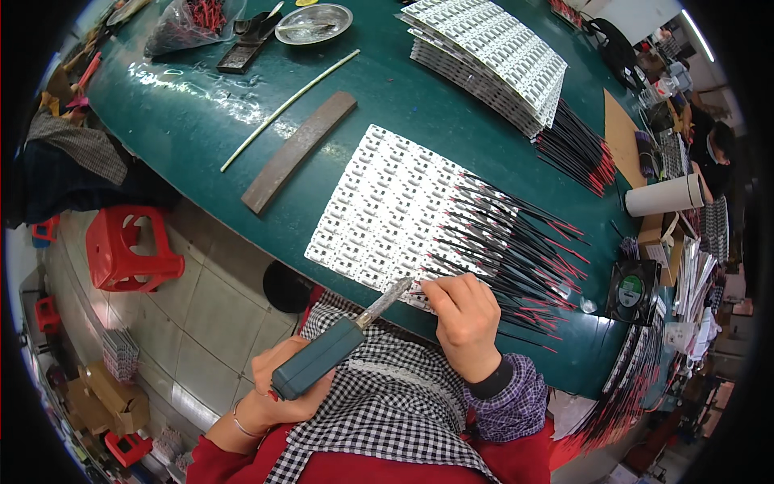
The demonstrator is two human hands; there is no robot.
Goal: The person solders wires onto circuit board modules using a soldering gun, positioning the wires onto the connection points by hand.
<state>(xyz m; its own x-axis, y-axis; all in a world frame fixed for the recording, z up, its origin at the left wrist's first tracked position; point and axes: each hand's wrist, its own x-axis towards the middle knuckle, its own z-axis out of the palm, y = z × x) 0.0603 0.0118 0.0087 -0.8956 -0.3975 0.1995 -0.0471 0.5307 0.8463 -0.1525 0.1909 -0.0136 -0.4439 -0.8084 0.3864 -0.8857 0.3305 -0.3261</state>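
My left hand (300, 408) is wrapped round the dark green handle of a soldering iron (324, 355). The iron slants up to the right, and its tip meets the near edge of a white circuit board panel (371, 202). Close by that tip, my right hand (470, 327) pinches a thin wire at the board; the wire's end is mostly hidden by my fingers. The panel lies flat on the green table (387, 89), dotted with rows of small parts. Many black and red wires (532, 250) fan out from its right side.
A tall stack of similar panels (492, 56) with wires stands at the back. A brown bar (298, 153) and a thin stick (282, 114) lie left of the board. Farther off are a metal dish (314, 24) and a bag of wires (193, 28). A fan (634, 292) stands right.
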